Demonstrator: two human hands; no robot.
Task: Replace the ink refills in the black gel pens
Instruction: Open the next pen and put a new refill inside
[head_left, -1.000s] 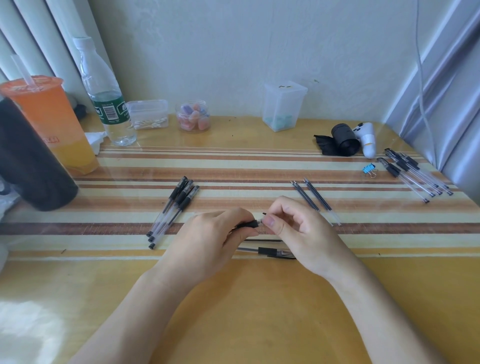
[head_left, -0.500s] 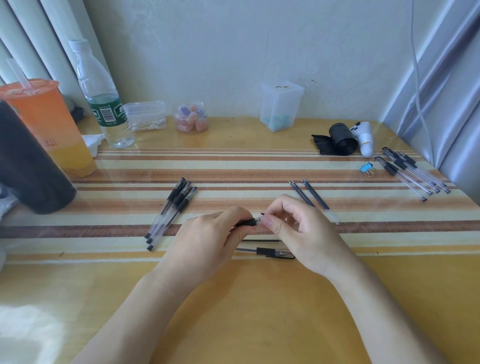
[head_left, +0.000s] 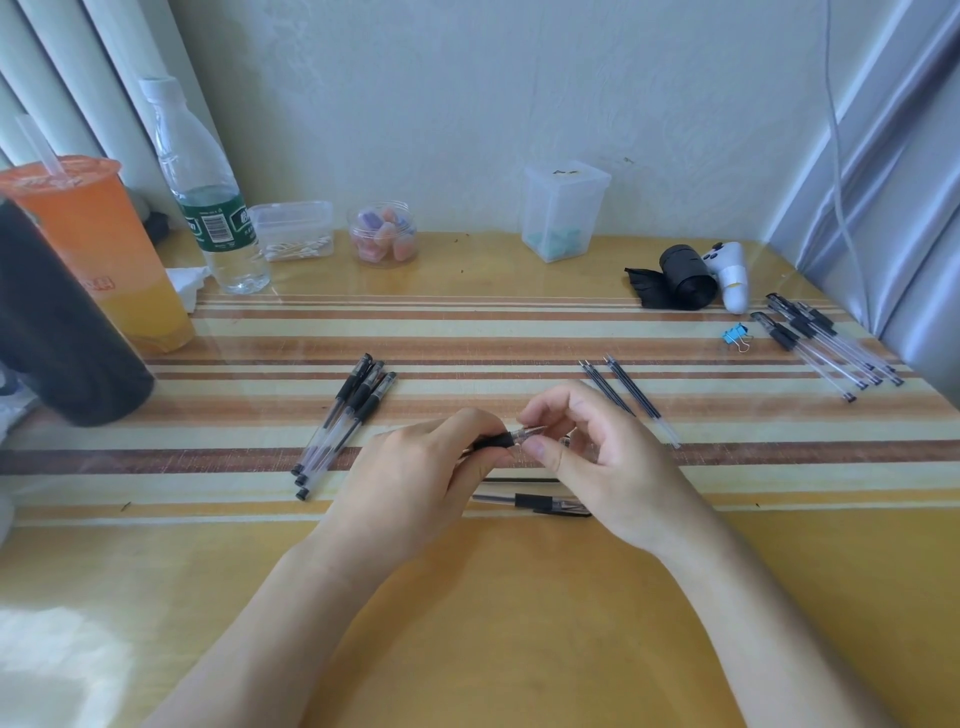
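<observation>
No text legible (bottle label (head_left: 215, 223) blurred).

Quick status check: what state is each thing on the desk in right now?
Held pen, left hand grips its black grip, right hand pinches its clear tip.
Left pen bunch, lying flat together.
Two refills, loose, side by side.
Right pen bunch, lying by the table edge.
Pen part, lying flat below the hands.
Water bottle, upright, cap on.
Orange drink cup, upright, lidded, straw in.
Clear box, lid on.
</observation>
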